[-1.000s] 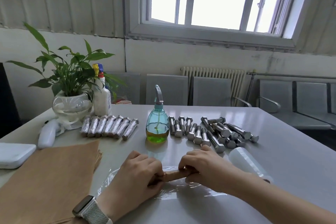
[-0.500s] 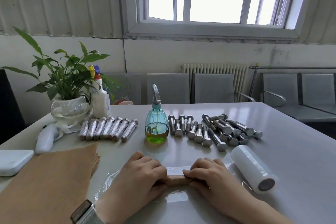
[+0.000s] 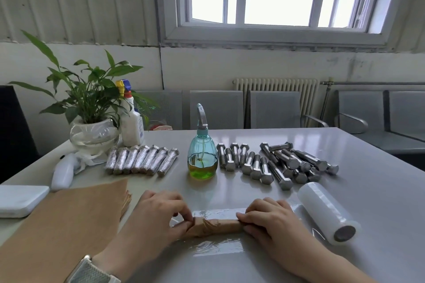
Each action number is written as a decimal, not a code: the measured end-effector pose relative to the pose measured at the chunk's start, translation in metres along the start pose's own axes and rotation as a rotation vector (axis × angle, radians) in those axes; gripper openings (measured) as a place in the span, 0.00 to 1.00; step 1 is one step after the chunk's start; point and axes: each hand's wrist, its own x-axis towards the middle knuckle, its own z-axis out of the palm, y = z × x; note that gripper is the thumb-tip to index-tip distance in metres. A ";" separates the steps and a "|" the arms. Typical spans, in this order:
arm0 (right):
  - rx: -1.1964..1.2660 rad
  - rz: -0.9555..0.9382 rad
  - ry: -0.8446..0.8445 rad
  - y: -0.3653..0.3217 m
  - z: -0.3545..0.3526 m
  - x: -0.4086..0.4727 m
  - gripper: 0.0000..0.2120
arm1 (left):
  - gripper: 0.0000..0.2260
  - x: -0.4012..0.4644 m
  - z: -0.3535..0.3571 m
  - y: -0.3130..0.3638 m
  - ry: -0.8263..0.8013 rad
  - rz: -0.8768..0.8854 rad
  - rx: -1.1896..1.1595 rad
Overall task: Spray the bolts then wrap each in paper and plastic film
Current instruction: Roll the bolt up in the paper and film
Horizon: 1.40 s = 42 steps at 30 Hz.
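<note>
A bolt wrapped in brown paper [image 3: 216, 227] lies across a sheet of clear plastic film [image 3: 218, 248] near the table's front edge. My left hand [image 3: 158, 216] pinches its left end, and my right hand [image 3: 269, 220] grips its right end. The film roll [image 3: 326, 211] lies just right of my right hand. Several bare steel bolts [image 3: 276, 165] are spread behind the roll. A row of several film-wrapped bolts [image 3: 142, 159] sits at the back left. Between them stands the blue spray bottle [image 3: 202, 156] with green liquid. A stack of brown paper sheets [image 3: 62, 225] lies at the front left.
A potted plant [image 3: 92, 126] and a white trigger bottle [image 3: 131, 122] stand at the table's back left. A white handheld device [image 3: 64, 171] and a flat white box [image 3: 20, 200] lie at the left edge. Grey chairs [image 3: 273, 110] line the far side.
My hands have rolled the paper-wrapped bolt on the film and spread apart toward its ends, so more of the brown wrap shows between them. The view has shifted slightly.
</note>
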 end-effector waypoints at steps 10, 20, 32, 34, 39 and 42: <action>0.050 0.031 -0.048 0.003 0.001 0.002 0.11 | 0.15 -0.004 -0.004 -0.007 -0.155 -0.015 -0.142; 0.077 0.043 -0.062 0.004 0.001 0.002 0.11 | 0.02 0.000 -0.005 -0.011 -0.180 -0.136 -0.400; 0.071 0.052 -0.090 0.006 0.002 0.003 0.11 | 0.09 -0.004 0.000 -0.007 -0.090 -0.096 -0.278; 0.067 0.051 -0.094 0.006 0.002 0.003 0.11 | 0.09 -0.004 0.001 -0.005 -0.078 -0.091 -0.279; 0.071 0.056 -0.093 0.005 0.002 0.003 0.11 | 0.11 -0.004 0.003 -0.001 -0.084 -0.140 -0.294; 0.075 0.057 -0.090 0.006 0.003 0.003 0.11 | 0.09 -0.004 0.003 0.002 -0.124 -0.187 -0.158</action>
